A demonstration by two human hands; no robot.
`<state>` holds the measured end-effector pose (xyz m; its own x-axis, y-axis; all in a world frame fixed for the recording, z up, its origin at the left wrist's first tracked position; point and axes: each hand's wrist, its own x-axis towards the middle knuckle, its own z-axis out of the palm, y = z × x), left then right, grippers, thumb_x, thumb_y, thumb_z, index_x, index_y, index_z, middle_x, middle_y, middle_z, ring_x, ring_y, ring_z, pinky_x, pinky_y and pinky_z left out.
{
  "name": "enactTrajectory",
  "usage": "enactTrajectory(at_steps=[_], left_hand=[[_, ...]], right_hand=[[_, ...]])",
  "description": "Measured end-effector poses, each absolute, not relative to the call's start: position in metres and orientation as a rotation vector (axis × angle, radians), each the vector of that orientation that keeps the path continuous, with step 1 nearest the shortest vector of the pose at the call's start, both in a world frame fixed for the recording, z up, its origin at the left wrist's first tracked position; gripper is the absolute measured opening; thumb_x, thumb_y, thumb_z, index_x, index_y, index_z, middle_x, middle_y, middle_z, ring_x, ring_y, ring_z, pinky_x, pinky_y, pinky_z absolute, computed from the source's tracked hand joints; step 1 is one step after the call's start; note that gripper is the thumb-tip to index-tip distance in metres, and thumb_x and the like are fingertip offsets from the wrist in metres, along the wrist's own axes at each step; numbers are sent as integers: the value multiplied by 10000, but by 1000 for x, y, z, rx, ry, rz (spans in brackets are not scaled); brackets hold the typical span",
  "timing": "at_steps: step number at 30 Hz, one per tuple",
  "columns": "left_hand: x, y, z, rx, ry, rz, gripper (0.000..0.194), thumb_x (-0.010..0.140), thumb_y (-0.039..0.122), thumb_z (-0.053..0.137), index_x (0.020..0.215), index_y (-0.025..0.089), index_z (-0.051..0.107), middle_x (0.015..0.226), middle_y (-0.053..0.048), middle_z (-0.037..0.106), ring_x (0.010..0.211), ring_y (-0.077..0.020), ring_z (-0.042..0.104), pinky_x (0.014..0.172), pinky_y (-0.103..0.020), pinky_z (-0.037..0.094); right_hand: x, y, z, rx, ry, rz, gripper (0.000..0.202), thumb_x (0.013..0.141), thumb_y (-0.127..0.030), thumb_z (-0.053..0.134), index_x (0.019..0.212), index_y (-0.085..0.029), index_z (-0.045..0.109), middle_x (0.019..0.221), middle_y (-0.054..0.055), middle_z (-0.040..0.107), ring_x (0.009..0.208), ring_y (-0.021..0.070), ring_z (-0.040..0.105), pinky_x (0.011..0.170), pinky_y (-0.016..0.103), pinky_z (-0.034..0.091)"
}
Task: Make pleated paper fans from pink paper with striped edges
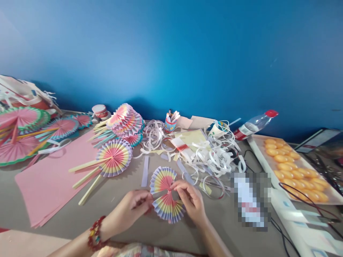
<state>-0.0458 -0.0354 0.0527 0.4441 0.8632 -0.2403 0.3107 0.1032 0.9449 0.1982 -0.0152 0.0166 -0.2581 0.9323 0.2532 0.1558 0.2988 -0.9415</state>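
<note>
A pleated paper fan in pink, yellow and purple lies partly spread before me, its two halves meeting at a pink middle. My left hand has its fingers pinched at the fan's left edge. With thumb and fingertips, my right hand holds the fan near its centre on the right. To the left lie finished round fans in the same colours, with pale sticks pointing down and left. A purple paper strip rests just behind my left hand.
Pink sheets cover the left side, near green-edged fans. Curled white paper strips pile up behind. A pen cup, a tilted bottle, a tape roll and a tray of orange oval pieces stand around. Cables run at right.
</note>
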Motion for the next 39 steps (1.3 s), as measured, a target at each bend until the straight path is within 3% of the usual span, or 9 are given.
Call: enactTrajectory(at_steps=[2, 5, 7, 10, 14, 21, 27, 39], left_hand=[[-56, -34, 67, 1682, 1281, 646, 281, 959, 336, 454, 803, 180, 628, 688, -5, 598, 605, -125, 537, 564, -211, 387], [-54, -23, 82, 2095, 1303, 892, 172, 945, 249, 495, 950, 205, 661, 849, -37, 667, 783, -163, 589, 757, -271, 430], [-42, -12, 84, 2306, 1235, 822, 162, 944, 250, 515, 966, 225, 674, 924, -42, 681, 861, -184, 582, 820, -318, 408], [-20, 1, 72, 2456, 1198, 612, 140, 925, 260, 556, 844, 202, 655, 892, -35, 671, 881, -207, 576, 811, -354, 390], [-6, 3, 47, 2454, 1281, 550, 24, 873, 196, 611, 880, 173, 612, 895, -48, 664, 897, -228, 584, 821, -373, 406], [-10, 1, 27, 2421, 1209, 646, 71, 890, 159, 545, 936, 175, 597, 938, -80, 681, 920, -235, 614, 846, -385, 432], [-7, 3, 21, 2358, 1198, 655, 61, 863, 132, 541, 874, 172, 585, 909, -67, 668, 894, -222, 604, 822, -362, 444], [-9, 13, 25, 2184, 1129, 613, 93, 819, 119, 547, 822, 175, 621, 821, -38, 665, 792, -184, 610, 745, -274, 432]], right_hand=[[196, -14, 16, -1023, -1664, 1058, 200, 977, -229, 459, 861, -229, 622, 940, 50, 709, 923, 196, 651, 860, 314, 474], [192, -12, 13, -1016, -1680, 1054, 202, 972, -244, 468, 849, -220, 627, 916, 57, 713, 907, 203, 657, 845, 317, 480], [189, -12, 10, -1026, -1698, 1055, 190, 969, -248, 471, 871, -214, 631, 912, 57, 709, 883, 197, 657, 819, 306, 485], [185, -13, 4, -1075, -1743, 1029, 187, 962, -266, 474, 864, -205, 621, 868, 48, 692, 811, 182, 643, 752, 279, 484], [180, -15, 2, -1180, -1780, 983, 211, 961, -288, 477, 816, -197, 601, 780, 28, 660, 729, 166, 607, 688, 254, 461], [175, -15, 4, -1233, -1805, 990, 229, 965, -310, 478, 781, -204, 566, 711, 8, 610, 676, 157, 582, 617, 235, 440], [177, -13, 2, -1244, -1800, 949, 161, 953, -288, 509, 831, -205, 572, 882, 41, 657, 783, 172, 617, 702, 251, 473], [174, -4, 11, -1185, -1884, 806, 170, 914, -275, 580, 763, -205, 610, 910, 61, 647, 885, 207, 618, 801, 316, 481]])
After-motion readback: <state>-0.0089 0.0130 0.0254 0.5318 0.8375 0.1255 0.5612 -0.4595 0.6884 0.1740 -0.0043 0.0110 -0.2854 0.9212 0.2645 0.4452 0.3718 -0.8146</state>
